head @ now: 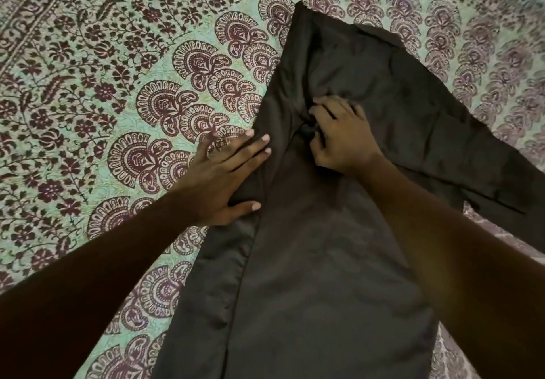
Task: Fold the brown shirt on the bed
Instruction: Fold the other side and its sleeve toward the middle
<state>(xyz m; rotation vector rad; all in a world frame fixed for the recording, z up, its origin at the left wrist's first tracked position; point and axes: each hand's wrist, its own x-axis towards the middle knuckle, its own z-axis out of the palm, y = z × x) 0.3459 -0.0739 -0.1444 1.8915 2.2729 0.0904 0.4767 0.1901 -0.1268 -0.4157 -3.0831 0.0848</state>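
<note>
The shirt lies on the bed; left hand presses its edge flat-fingered, right hand pinches a bunched fold

Brown shirt is thin woven cloth, matt, softly creased near the middle; bedspread beneath is printed cotton-like fabric, matt, slightly textured.

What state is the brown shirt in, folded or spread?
Mostly spread: the brown shirt lies long on the bed, one sleeve out right.
</note>
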